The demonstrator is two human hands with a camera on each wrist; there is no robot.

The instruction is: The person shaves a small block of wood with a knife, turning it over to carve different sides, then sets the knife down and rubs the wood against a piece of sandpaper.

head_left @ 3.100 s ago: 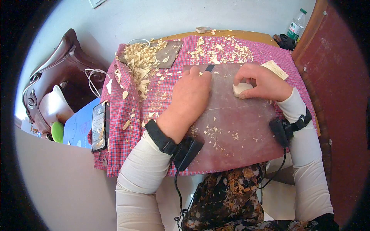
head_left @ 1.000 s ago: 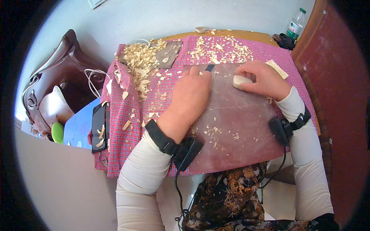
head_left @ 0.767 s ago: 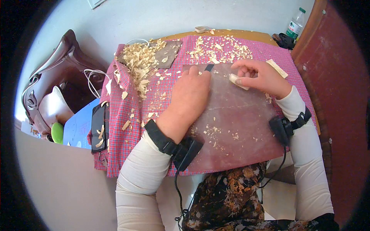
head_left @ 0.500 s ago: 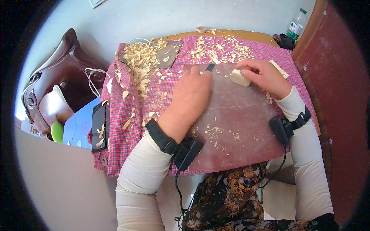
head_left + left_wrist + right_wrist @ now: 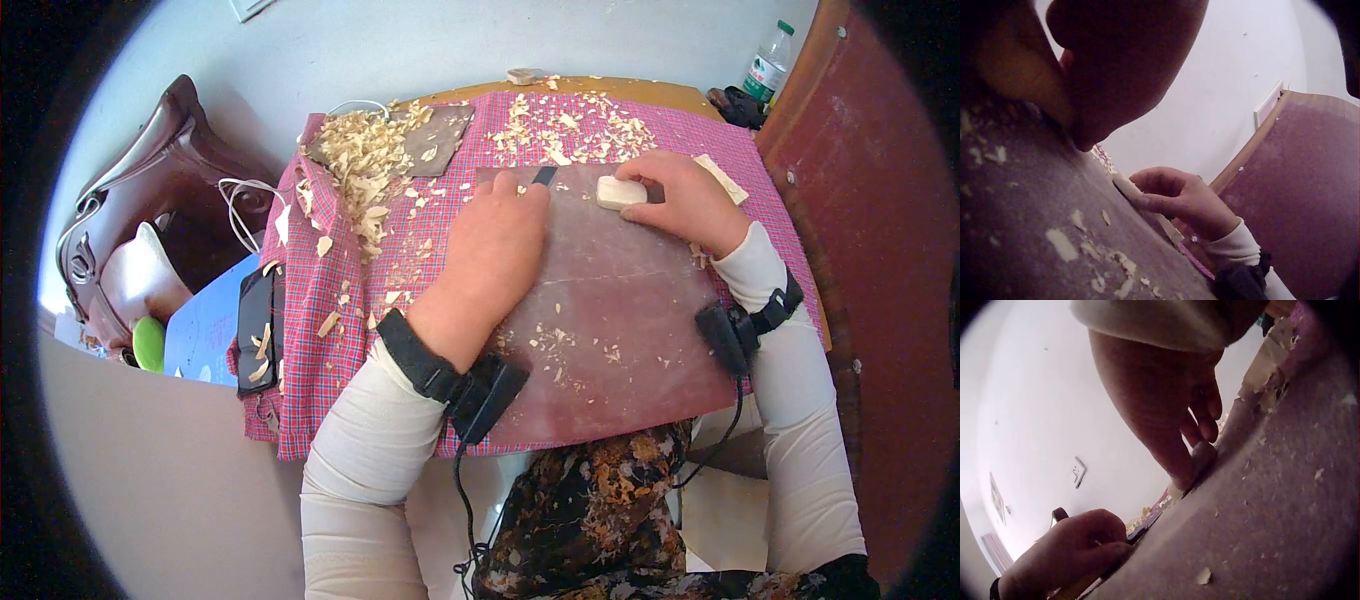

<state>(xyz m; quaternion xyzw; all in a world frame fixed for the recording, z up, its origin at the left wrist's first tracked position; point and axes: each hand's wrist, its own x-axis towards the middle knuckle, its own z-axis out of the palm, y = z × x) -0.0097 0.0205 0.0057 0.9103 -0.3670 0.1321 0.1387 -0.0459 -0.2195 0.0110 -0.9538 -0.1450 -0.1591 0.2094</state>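
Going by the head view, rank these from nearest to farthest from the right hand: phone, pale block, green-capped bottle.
1. Pale block: in the right hand, at its thumb and fingers.
2. Green-capped bottle: past the hand, upper right.
3. Phone: across the table, on the left.

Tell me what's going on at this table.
A person's right hand pinches a small pale block on a reddish-brown sheet, near its far edge. The left hand rests at the sheet's left side, a dark strip poking out beyond it; whether it grips the strip is unclear. Pale shavings lie scattered over the sheet and the checked cloth beneath.
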